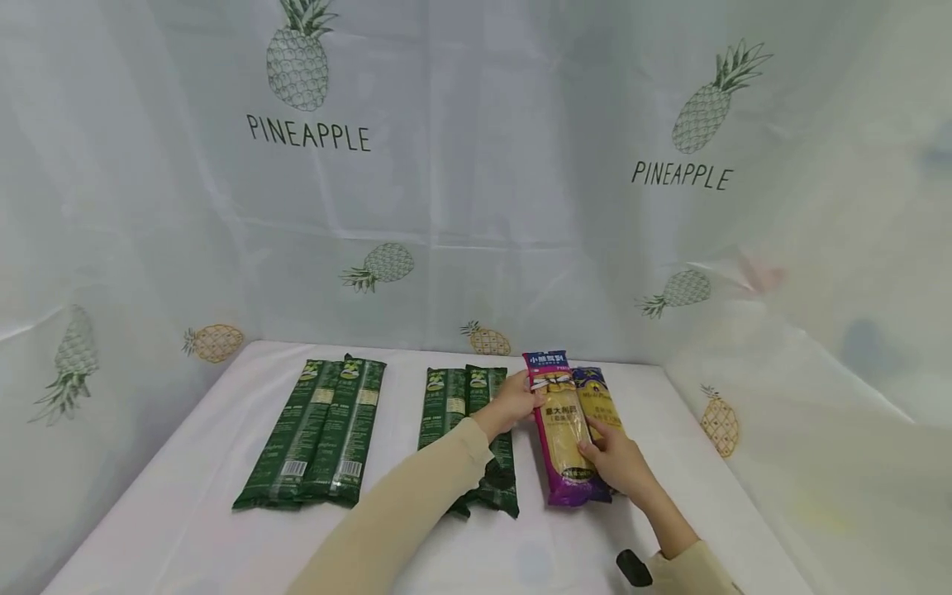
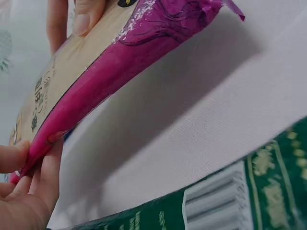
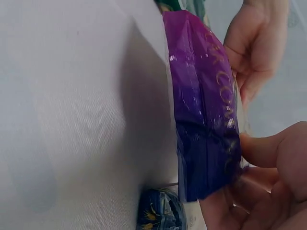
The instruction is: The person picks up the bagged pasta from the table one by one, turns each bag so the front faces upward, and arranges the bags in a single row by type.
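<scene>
A magenta-and-purple packet of spaghetti [image 1: 563, 426] with a yellow front is held by both hands at the right of the table. Its upper left edge is pinched between the thumb and fingers of my left hand [image 1: 513, 401]. My right hand [image 1: 621, 464] grips the lower right side, thumb on the front and fingers beneath. In the left wrist view, the packet [image 2: 91, 72] casts a shadow and its lower end stands off the cloth. Partly covered behind it lies a yellow-and-blue packet [image 1: 595, 397]. The right wrist view shows the purple bottom end [image 3: 204, 110] facing the camera.
Two green packets [image 1: 344, 438] lie side by side, slightly overlapping, at the left of the white-covered table [image 1: 521, 562]. Another green pair [image 1: 444, 401] lies in the middle, partly hidden under the left forearm. A pineapple-print curtain [image 1: 476, 207] hangs behind.
</scene>
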The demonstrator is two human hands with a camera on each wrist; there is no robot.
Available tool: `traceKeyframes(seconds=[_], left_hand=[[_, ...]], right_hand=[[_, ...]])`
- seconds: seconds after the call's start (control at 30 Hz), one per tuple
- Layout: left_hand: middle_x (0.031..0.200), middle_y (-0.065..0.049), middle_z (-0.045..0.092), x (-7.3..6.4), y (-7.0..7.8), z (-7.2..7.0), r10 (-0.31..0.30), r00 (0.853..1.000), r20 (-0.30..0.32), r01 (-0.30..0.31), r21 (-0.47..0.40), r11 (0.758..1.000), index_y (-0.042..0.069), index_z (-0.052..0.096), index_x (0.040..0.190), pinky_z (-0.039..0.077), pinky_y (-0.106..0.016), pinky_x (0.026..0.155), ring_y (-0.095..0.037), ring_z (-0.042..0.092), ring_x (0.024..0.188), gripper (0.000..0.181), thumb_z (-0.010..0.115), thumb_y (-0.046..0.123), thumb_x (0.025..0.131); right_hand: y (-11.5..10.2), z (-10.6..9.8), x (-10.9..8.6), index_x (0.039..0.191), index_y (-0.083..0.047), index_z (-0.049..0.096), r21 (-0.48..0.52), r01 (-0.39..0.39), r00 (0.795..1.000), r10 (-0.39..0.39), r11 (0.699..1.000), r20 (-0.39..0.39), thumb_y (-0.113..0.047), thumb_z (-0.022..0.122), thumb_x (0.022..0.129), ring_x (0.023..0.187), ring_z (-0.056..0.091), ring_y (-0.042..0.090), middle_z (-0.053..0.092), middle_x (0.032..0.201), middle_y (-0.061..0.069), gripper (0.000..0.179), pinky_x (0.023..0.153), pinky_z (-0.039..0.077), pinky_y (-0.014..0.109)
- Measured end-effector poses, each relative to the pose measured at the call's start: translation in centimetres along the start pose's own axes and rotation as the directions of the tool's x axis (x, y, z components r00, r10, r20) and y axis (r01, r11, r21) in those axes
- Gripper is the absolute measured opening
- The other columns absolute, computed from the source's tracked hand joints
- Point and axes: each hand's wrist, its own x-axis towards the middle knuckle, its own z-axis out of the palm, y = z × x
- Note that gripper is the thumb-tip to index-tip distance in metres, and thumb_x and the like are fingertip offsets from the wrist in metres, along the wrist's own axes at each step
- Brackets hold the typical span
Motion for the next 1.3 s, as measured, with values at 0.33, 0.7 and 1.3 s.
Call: traceKeyframes(seconds=[0.33, 0.7, 1.3], left_hand=[[0.158, -0.025, 0.043, 0.6, -2.2, 0.6, -0.071, 0.991, 0.114, 0.069, 0.022, 0.997, -0.002, 0.024, 0.165, 0.039, -0.056, 0.118, -0.04, 0.045, 0.146, 0.08, 0.066, -0.006, 0.097], [0.16, -0.026, 0.035, 0.6, -2.7, 1.3, -0.039, 0.999, 0.027, 0.028, 0.326, 0.945, 0.002, 0.027, 0.168, 0.037, -0.051, 0.12, -0.038, 0.039, 0.148, 0.085, 0.074, 0.01, 0.098], [0.163, -0.028, 0.037, 0.9, -2.2, 2.3, -0.05, 0.998, -0.032, 0.059, 0.47, 0.881, 0.012, 0.029, 0.17, 0.038, -0.052, 0.12, -0.042, 0.039, 0.151, 0.072, 0.064, 0.021, 0.107]], right_hand=[[0.7, 2.0, 0.9, 0.144, 0.014, 0.056, -0.231, 0.025, 0.996, -0.043, 0.973, -0.072, -0.015, 0.07, 0.102, 0.088, 0.068, 0.029, 0.071, 0.122, 0.031, 0.053, 0.073, 0.057, 0.049], [-0.1, 1.8, 1.3, 0.14, 0.003, 0.065, -0.428, -0.036, 0.998, 0.015, 0.903, -0.054, -0.026, 0.071, 0.102, 0.078, 0.064, 0.031, 0.072, 0.113, 0.027, 0.048, 0.064, 0.055, 0.049], [1.6, 1.0, 3.0, 0.152, -0.001, 0.056, -0.361, -0.09, 0.996, 0.087, 0.928, -0.024, -0.035, 0.066, 0.105, 0.09, 0.064, 0.039, 0.065, 0.132, 0.035, 0.058, 0.069, 0.054, 0.053]])
